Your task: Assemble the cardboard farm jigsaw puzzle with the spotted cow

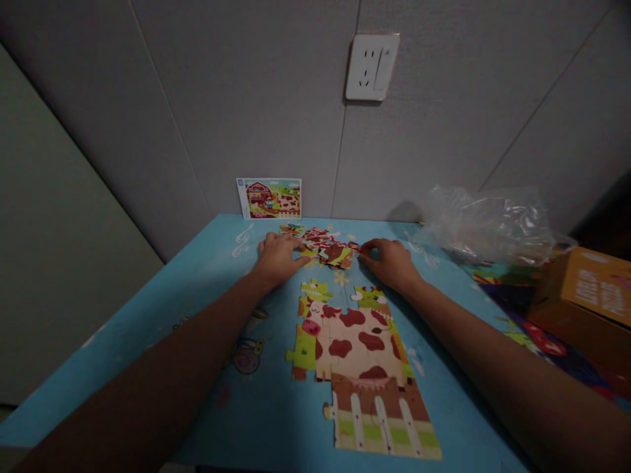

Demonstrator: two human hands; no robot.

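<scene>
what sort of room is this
Most likely a room in a home, perhaps a child's: a blue table printed with a cartoon snail and music notes, a part-built farm jigsaw on it, and a wall socket above.

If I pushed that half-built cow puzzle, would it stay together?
Probably not fully. The cow puzzle looks like stiff, light card pieces, merely interlocked and lying flat. On the smooth blue table, they would likely slide, and some pieces may separate.

A home room, indicated by a wall socket (372,67) set in grey wall panelling (197,118), a blue children's surface (266,420) printed with cartoons, a farm jigsaw puzzle (355,348) laid out on it
</scene>
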